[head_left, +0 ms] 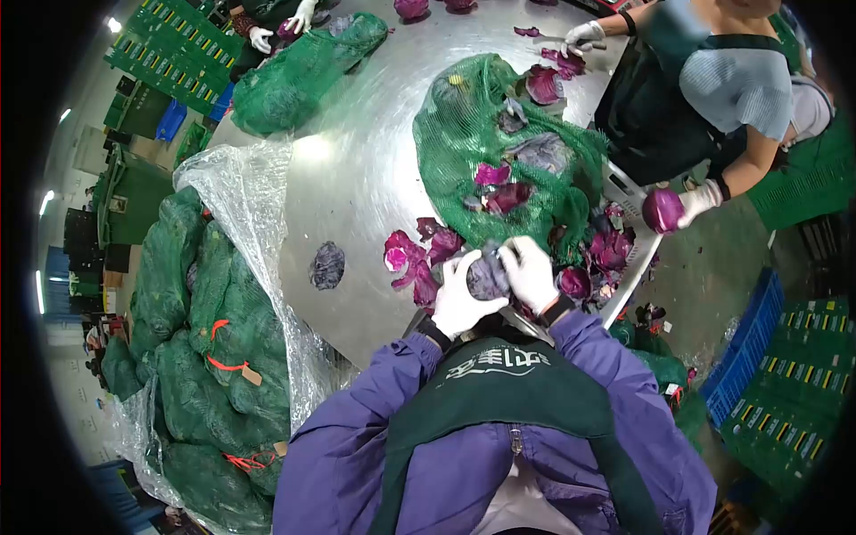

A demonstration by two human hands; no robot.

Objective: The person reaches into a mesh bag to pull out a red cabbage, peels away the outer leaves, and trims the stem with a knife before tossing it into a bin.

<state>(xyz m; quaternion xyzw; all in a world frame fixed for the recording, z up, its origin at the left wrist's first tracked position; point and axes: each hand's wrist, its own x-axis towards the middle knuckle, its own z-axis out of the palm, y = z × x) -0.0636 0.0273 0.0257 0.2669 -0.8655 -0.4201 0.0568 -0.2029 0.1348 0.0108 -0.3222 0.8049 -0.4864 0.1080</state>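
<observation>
Between my two white-gloved hands, close to the near edge of the steel table, is a red cabbage [488, 277] with dull purple-grey outer leaves. My left hand [464, 301] wraps its left side, and my right hand [530, 276] grips it from the right. Torn purple leaves [413, 260] lie just left of the cabbage. Beyond it spreads a green mesh bag [459, 134] with cabbages and loose leaves in and on it. Another whole cabbage [327, 266] rests on the table to the left. Something metallic below my hands is mostly hidden.
More leaf scraps [611, 250] pile up at the right table edge. A co-worker's gloved hand holds a purple cabbage [662, 210]; their other holds a knife. Full green mesh bags [214, 357] stand at left beside plastic sheeting [236, 192]. Blue [744, 348] and green crates [794, 392] stand right.
</observation>
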